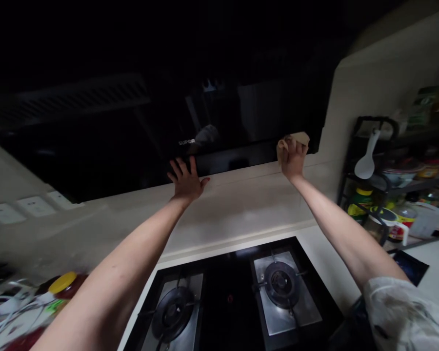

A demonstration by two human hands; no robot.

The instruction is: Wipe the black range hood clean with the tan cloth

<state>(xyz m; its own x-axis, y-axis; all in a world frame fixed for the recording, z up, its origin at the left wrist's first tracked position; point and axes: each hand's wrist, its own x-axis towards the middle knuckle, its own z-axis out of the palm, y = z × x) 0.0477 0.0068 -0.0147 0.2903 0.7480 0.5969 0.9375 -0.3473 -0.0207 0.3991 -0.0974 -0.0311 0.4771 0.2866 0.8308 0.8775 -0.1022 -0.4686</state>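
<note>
The left hand (pixel 186 181) is laid flat, fingers spread, against the lower edge of the black hood (pixel 161 131), nothing being held in it; by its placing the body seems to be steadied by it during the upward reach. The right hand (pixel 292 158) is closed around a pale cloth (pixel 295 141), which is pressed against the hood's bottom right corner, just where the glossy front meets the cream wall (pixel 241 200). The cloth is bunched under the fingers so that pressure can be put on the edge. Both arms are stretched over the hob (pixel 234 297), whose two burners are unlit and bare. A rack (pixel 384 185) with bottles and a white spoon (pixel 368 158) is seen to the right, well apart from the hands. Jars and clutter are blurred at the lower left of the surface.
</note>
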